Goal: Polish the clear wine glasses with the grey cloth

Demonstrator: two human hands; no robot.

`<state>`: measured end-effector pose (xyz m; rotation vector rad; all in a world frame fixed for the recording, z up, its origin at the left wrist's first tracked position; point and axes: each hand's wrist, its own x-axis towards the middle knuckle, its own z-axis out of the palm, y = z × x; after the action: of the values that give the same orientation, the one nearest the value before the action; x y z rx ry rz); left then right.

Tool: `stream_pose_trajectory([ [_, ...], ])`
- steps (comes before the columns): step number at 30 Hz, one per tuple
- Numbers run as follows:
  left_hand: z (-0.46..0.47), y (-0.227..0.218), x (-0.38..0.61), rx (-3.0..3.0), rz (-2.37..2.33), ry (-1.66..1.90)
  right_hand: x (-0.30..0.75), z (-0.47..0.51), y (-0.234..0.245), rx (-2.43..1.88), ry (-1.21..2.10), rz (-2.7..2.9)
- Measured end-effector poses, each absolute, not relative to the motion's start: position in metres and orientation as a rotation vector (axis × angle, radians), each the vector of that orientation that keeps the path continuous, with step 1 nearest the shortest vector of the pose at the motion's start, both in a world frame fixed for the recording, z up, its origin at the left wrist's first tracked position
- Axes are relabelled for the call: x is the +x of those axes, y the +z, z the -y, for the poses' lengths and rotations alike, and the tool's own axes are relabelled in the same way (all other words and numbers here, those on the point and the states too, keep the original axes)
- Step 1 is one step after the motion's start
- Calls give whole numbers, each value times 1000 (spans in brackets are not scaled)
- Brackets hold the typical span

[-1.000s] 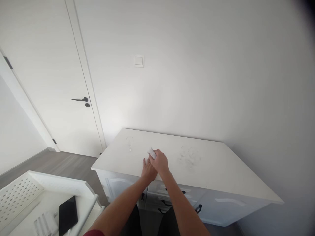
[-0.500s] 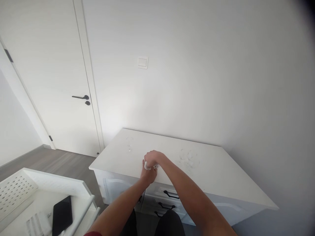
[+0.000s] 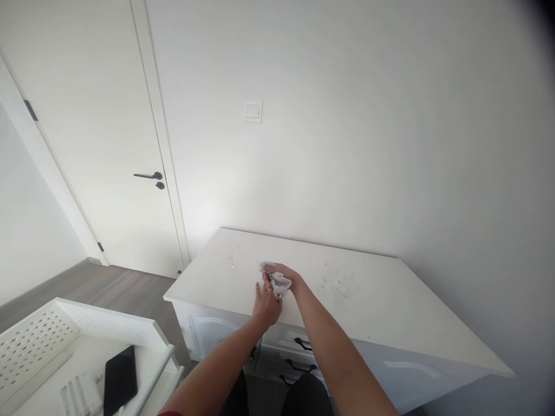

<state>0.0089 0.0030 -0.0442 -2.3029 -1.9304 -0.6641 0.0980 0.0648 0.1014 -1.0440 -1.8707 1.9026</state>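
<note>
Both hands meet over the front edge of a white dresser [image 3: 390,323]. My right hand [image 3: 291,278] is closed on a crumpled white cloth [image 3: 278,282]. Just below it, my left hand [image 3: 266,307] is closed around something small and mostly hidden under the cloth; a small shiny bit shows at its fingertips. A clear stemmed glass [image 3: 232,255] stands on the dresser top to the left of the hands. Several clear glasses [image 3: 337,277] stand together to the right.
A white door with a dark handle [image 3: 150,176] is at the left and a light switch [image 3: 252,111] is on the wall. At the lower left, a white perforated tray [image 3: 39,341] holds a black phone [image 3: 120,379]. The dresser drawers have dark handles [image 3: 302,345].
My right hand turned with the cloth, from curled over the left hand's top to palm up, with more cloth showing. The left hand stayed in place. The view shifted slightly.
</note>
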Motion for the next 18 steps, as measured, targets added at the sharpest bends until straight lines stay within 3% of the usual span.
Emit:
stream_pose_trajectory([
  [11,14,-10,2,-2472,1826,-561,97,-5,53,-1275,1192,1376],
  [18,14,-11,0,-2490,1811,-438,96,8,32,-1120,1159,953],
])
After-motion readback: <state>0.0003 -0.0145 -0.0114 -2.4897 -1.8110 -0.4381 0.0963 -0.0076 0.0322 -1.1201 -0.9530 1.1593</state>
